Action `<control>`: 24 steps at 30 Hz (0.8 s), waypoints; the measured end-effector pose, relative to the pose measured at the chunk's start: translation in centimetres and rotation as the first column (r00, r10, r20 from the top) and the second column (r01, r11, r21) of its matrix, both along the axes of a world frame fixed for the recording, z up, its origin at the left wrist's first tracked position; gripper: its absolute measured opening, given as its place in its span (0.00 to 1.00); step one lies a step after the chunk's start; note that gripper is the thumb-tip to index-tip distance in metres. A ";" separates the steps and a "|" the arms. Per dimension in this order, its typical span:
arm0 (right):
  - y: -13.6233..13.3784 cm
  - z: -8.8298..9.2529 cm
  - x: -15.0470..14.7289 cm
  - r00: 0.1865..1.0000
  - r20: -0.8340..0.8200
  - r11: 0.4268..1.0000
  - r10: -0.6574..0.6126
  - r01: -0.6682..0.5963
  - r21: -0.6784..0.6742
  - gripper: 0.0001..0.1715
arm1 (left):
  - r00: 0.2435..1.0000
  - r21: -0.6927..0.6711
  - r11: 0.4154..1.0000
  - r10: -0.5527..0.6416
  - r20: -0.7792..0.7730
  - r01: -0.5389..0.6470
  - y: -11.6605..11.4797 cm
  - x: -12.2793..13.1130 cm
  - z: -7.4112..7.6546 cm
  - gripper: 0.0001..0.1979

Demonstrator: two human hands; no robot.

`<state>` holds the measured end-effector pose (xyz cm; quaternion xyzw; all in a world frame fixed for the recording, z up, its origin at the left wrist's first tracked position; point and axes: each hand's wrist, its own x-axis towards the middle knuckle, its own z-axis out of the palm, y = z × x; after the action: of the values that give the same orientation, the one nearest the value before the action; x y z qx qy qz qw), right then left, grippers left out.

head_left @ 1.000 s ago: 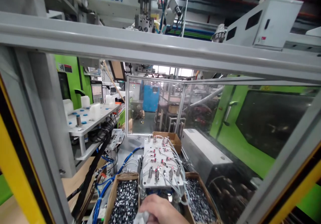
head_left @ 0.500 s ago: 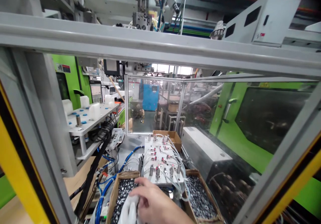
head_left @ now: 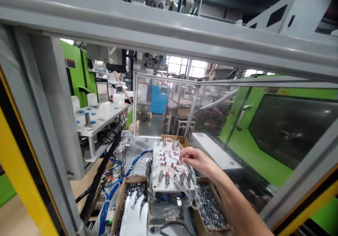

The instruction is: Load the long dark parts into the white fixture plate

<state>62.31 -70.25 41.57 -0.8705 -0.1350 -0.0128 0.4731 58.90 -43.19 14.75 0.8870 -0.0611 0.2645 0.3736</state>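
Fixture: white metal plate with upright steel pins and thin tubes (head_left: 170,167), centre of the bench, between two cardboard boxes of small metal rings (head_left: 210,207).
Right hand (head_left: 196,158): bare, fingertips pinched over the plate's far pins; contents unclear.
Left hand (head_left: 134,215): white-gloved, fingers relaxed flat on the left box's rings.

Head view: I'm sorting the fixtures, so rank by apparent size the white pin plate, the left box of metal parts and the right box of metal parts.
1. White pin plate.
2. and 3. Left box and right box: alike, both partly hidden, unranked.
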 end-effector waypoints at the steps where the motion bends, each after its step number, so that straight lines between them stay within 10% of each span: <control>1: -0.7 -0.1 0.7 0.998 -0.056 0.999 -0.007 0.010 0.041 0.15 | 1.000 0.012 1.000 -0.008 -0.019 0.008 0.2 0.2 -0.4 0.20; 9: -2.6 -2.8 4.6 0.941 -0.333 0.997 0.057 -0.037 0.065 0.31 | 0.982 0.030 0.999 -0.012 -0.186 0.018 0.2 0.1 0.2 0.23; 24: -2.5 -5.8 5.0 0.900 -0.418 0.951 0.122 -0.227 -0.210 0.24 | 0.992 0.151 0.988 0.041 -0.116 -0.023 -0.5 -0.8 0.8 0.24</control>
<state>67.27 -72.75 35.75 -0.8921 -0.1142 0.2254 0.3745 58.08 -43.66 15.58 0.9274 -0.0442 0.2120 0.3051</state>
